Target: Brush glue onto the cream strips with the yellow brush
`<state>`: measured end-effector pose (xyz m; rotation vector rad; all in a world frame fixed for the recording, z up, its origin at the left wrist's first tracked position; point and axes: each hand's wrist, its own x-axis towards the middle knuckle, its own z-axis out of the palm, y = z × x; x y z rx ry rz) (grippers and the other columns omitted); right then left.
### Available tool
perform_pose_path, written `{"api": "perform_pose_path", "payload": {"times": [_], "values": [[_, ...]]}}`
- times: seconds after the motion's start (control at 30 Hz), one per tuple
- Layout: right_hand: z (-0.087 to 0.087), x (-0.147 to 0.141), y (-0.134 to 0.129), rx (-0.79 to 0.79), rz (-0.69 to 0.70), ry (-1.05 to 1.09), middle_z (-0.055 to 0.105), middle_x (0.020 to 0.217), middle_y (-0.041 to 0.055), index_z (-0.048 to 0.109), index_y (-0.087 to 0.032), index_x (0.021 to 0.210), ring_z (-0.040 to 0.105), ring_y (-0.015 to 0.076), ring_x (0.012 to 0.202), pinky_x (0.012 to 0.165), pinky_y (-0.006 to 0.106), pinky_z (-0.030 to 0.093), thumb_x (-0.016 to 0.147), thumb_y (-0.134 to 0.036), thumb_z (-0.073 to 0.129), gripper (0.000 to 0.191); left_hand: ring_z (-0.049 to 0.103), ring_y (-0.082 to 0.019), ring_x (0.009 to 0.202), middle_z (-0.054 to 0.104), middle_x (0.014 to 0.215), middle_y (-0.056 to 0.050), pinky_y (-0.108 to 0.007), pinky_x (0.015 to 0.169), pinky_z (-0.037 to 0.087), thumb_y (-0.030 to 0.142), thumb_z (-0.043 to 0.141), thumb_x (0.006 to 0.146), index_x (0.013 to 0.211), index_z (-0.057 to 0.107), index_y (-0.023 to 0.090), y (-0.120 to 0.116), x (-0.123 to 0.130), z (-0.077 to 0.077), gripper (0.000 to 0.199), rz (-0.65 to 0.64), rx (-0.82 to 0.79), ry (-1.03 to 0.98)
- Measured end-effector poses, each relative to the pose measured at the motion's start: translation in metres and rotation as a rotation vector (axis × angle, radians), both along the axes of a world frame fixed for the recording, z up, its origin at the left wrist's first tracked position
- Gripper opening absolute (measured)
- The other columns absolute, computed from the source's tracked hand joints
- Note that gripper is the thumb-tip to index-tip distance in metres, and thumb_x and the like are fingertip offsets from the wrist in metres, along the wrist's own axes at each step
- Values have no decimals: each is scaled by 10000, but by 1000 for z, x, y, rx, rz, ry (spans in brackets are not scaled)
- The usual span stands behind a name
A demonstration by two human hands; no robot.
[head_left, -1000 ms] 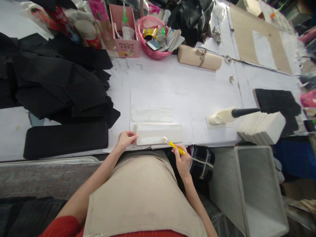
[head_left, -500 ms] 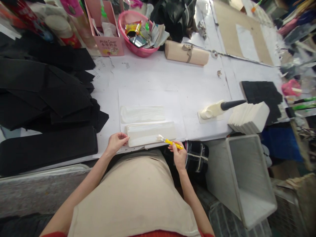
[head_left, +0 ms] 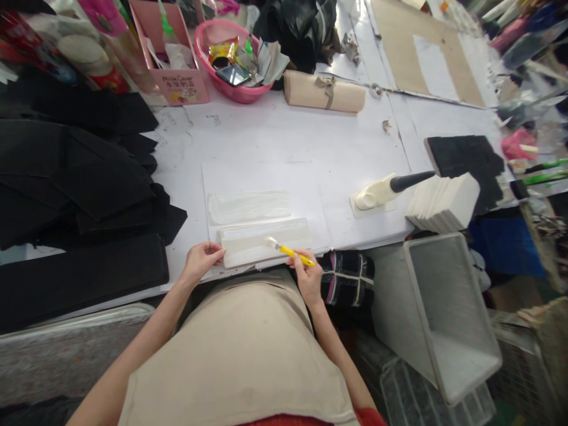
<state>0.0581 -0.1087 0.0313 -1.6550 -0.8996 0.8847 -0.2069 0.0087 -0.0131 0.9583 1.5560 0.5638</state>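
Note:
My right hand (head_left: 307,280) is closed around the yellow handle of a small brush (head_left: 289,251). The brush's pale bristles touch the upper face of a white rectangular strip (head_left: 248,253), which looks like the top of a thin stack at the table's front edge. At the strip's left end, my left hand (head_left: 200,262) pinches its corner between thumb and fingers. Just behind lies a second whitish strip (head_left: 248,207), flat on white paper, with a streaky, wet-looking surface.
Black cut pieces (head_left: 89,171) are heaped at left. A cream bottle with a dark nozzle (head_left: 375,194) lies at right, beside a stack of white pieces (head_left: 444,202). A pink basin (head_left: 235,92) and rolled beige material (head_left: 306,92) sit behind. A grey bin (head_left: 399,307) stands below the edge.
The brush in my right hand has moved left along the strip. My left hand keeps its pinch at the strip's left end. The whole view has shifted slightly.

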Motion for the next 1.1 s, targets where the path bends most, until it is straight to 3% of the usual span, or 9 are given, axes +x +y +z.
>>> {"api": "perform_pose_path", "payload": {"times": [0.1,0.17,0.3,0.43,0.5,0.6,0.7,0.9,1.1], "values": [[-16,-33,18,-21,244,120,728,842,33,674,-203,1051,732,180,736,682,274,590,924,-421,582,268,579,-133,485,635,527,-18,-241,492,498,433,820,490,656,647,143,0,0,0,376,2,-8,-1],[-27,-34,23,-30,269,143,727,834,35,677,-200,1034,734,181,728,669,274,592,910,-427,593,272,581,-135,489,638,530,-20,-242,493,500,434,817,491,659,652,144,0,0,0,374,0,-10,1],[-38,13,16,-56,-46,49,729,782,52,655,-163,1041,730,193,699,629,292,594,903,-466,582,341,574,-137,484,636,530,-21,-246,482,497,438,814,484,654,652,148,1,0,-1,373,-1,-4,16],[-35,73,3,-49,-350,-116,740,843,95,635,-128,1043,736,211,692,596,305,584,883,-506,587,413,570,-136,479,632,529,-20,-246,481,497,455,810,487,652,648,151,1,1,-1,382,-4,4,23],[-28,86,0,-25,-429,-199,737,866,97,635,-129,1023,735,206,691,620,309,584,881,-509,589,408,571,-136,479,633,527,-22,-244,482,495,461,812,487,654,649,150,1,1,0,389,-6,5,29],[-14,77,0,37,-457,-245,733,897,85,630,-148,1039,732,192,703,677,322,590,912,-483,567,363,574,-136,486,638,532,-23,-241,484,496,453,816,484,654,651,148,1,1,1,386,-10,-4,28],[-7,50,3,65,-281,-239,736,906,73,640,-175,1067,732,193,779,754,338,593,945,-442,547,308,571,-131,488,641,535,-23,-238,483,494,440,821,477,649,655,147,1,1,2,378,3,-13,17],[-15,7,17,147,184,-333,732,1007,82,711,-238,1086,708,199,925,862,334,569,974,-344,515,249,581,-136,490,644,544,-27,-246,481,494,441,830,471,649,653,141,2,1,2,392,17,-32,-18],[-16,-28,42,247,625,-496,705,1146,50,717,-337,1163,669,182,1049,918,310,539,990,-222,462,329,587,-140,495,645,545,-28,-256,496,500,439,848,475,663,640,141,1,0,-1,409,25,-47,-62]]}}
